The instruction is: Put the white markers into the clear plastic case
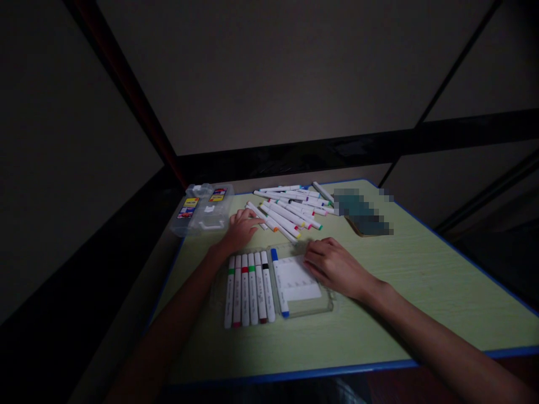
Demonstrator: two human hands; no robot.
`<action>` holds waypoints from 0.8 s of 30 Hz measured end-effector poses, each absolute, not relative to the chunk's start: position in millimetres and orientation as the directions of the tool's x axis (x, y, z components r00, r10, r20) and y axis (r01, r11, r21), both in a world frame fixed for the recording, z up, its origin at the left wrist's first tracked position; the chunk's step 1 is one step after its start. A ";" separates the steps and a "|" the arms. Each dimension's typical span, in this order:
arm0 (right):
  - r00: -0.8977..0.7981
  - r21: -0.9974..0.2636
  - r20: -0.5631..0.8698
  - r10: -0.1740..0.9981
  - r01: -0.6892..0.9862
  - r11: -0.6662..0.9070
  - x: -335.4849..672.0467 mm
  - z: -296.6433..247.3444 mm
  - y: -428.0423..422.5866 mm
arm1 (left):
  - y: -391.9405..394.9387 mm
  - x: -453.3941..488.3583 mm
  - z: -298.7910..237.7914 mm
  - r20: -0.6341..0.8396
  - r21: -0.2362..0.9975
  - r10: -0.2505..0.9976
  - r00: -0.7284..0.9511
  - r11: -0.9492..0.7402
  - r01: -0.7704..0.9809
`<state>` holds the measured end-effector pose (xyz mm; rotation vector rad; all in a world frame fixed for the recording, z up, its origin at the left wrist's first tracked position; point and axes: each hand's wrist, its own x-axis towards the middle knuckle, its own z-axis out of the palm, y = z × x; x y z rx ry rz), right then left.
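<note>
My left hand (241,230) reaches to the left end of a loose pile of white markers (283,214), thumb apart from the fingers, beside a marker with an orange end (270,223). Whether its fingertips touch a marker is hidden. My right hand (332,264) lies over the upper right of an open clear plastic case (324,310), fingers curled down by a white card (298,289); what they hold, if anything, cannot be seen. Several markers (254,300) stand in a row in the case's left half. One blue-ended marker (281,286) lies in the right half.
A clear plastic box (213,220) with colourful labels sits at the table's far left corner. Right of the pile lies a dark, blurred-out flat object (362,216). The light green table (379,331) has a blue edge, and a wall panel (269,84) rises behind it.
</note>
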<state>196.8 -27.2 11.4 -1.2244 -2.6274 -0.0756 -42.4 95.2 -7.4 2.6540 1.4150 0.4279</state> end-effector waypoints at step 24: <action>-0.643 -0.054 0.217 0.734 0.743 0.667 196.0 9.9 -26.2 | 96.4 -40.3 -13.5 0.088 0.151 0.737 0.670 -0.675 0.722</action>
